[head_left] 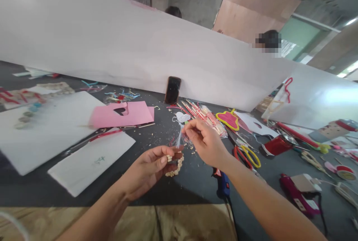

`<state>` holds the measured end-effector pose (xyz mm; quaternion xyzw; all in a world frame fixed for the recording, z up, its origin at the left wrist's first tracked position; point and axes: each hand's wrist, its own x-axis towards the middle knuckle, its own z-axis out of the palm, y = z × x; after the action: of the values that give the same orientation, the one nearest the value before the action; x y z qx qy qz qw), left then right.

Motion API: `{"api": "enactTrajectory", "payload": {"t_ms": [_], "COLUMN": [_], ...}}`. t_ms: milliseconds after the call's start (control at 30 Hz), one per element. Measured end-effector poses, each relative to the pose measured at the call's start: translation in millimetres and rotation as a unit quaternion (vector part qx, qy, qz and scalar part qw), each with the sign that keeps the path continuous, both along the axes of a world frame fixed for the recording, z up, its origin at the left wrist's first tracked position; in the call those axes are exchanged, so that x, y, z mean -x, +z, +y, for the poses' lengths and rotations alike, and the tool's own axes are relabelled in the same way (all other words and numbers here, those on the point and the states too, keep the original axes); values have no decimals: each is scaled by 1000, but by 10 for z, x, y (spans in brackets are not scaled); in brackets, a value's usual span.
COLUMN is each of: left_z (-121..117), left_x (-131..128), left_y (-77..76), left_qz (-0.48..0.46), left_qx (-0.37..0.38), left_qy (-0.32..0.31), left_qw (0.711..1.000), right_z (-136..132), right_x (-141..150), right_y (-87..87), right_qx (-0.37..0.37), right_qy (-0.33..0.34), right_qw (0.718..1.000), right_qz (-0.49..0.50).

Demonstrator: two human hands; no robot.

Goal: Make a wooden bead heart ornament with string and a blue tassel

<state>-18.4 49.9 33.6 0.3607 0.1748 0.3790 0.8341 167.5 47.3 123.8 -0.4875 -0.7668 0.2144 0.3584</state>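
In the head view, your left hand (pixel 152 168) is turned partly palm-up over the tabletop (pixel 192 194), with thumb and fingers pinched on one part of a cream beaded strand (pixel 176 172). The rest of that strand shows as a curve behind and below your fingers; whether it touches the surface there, you cannot tell from this angle. Your right hand (pixel 205 142), just above and to the right, has its fingertips closed on wispy pale threads (pixel 179 140) that run down towards your left fingertips. As far as can be judged, a good part is done: the cream pieces already sit together in a curved row. What looks left is around those threads, which stand loose and spread, with no finished end visible. Whether the strand closes into a full ring is hidden by your left hand, so the remaining amount is unclear. Cream crumbs (pixel 192 152) lie scattered near the strand, apart from it. Within reach on your right, the scissors (pixel 251 156) and a blue glue gun (pixel 224 184) rest out of both hands, and a white heart-shaped piece (pixel 182 117) lies just beyond your fingers.
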Motion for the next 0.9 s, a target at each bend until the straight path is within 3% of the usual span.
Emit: {"api": "enactTrajectory", "payload": {"t_ms": [200, 333, 600, 700, 767, 900], "left_z": [24, 4, -54, -41, -26, -76], "left_x": [-9, -59, -116, -99, -85, -74], "left_y": [20, 39, 81, 91, 103, 159], "left_qz": [-33, -2, 19, 28, 24, 38], "left_qx": [1, -27, -28, -39, -43, -83], "left_qy": [11, -7, -21, 6, 26, 24], "left_qw": [999, 1000, 999, 999, 998, 996], "right_z": [-334, -455, -603, -618, -604, -577], "right_x": [3, -54, -73, -142, -213, -328], "right_y": [-254, -390, -416, -390, -380, -389], "right_qx": [52, 51, 101, 137, 118, 76], "right_qy": [53, 41, 23, -24, -71, -152], "right_qw": [997, 998, 993, 981, 979, 983], "right_qz": [-10, 6, 54, 134, 154, 69]}}
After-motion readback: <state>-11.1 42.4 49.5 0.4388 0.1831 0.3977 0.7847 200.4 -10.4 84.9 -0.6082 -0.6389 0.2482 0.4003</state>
